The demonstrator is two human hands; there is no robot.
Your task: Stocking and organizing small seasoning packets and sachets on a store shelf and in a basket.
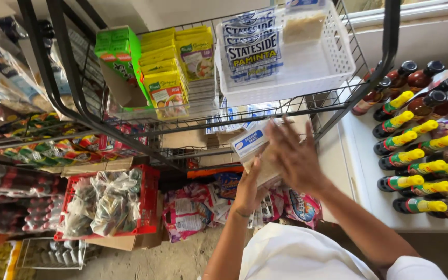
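Head view: both hands are raised in front of a wire rack [182, 127]. Left hand [247, 192] grips a small clear packet [257, 155] of pale seeds with a blue-and-white label, fingers closed around its lower part from below and the label end pointing up toward the rack. Right hand [294, 155] lies over the packet's right side, fingers spread and flat, touching it; probably steadying it. Motion blur on the right hand, so exact contact is unclear.

Packet sits between the two hands, just under the rack's upper tier. Directly above, a white plastic basket [327, 67] holds similar labelled packets standing on end, with bare space on its right. Beside the basket, yellow sachets [169, 78] and a green carton [117, 52]. On the white shelf [359, 155] at right, bottles with yellow caps [410, 155] stand in rows.
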